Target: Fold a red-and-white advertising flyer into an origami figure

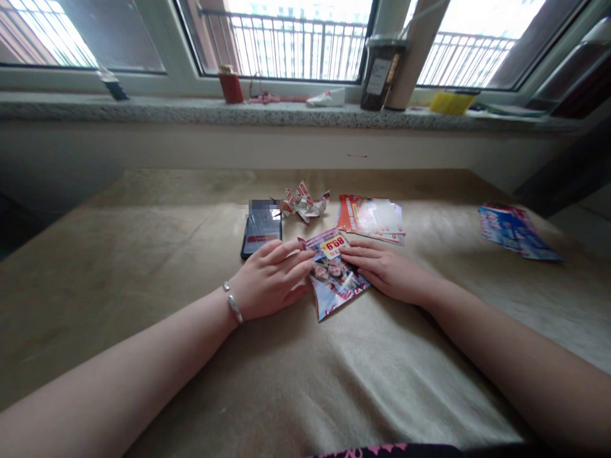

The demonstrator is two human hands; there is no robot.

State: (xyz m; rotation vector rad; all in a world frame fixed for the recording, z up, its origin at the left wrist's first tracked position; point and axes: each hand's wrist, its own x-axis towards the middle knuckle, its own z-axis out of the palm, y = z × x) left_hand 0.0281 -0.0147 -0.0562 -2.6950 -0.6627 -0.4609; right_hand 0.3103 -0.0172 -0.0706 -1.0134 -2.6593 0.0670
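Note:
A folded piece of colourful flyer paper (334, 280) lies on the tan table cover (167, 254) in front of me. My left hand (272, 280), with a silver bracelet at the wrist, rests on the paper's left edge, fingers stretched flat across it. My right hand (386, 270) lies flat on the paper's right edge, fingers extended and pressing down. A black phone (261, 232) sits just beyond my left hand. A small folded paper figure (304, 202) stands behind the phone.
A stack of flyers (372, 217) lies beyond my right hand, and another flyer (515, 230) lies at the far right. The stone window sill (191, 111) holds a red cup (231, 86), a dark jar (379, 76) and a yellow object (451, 102).

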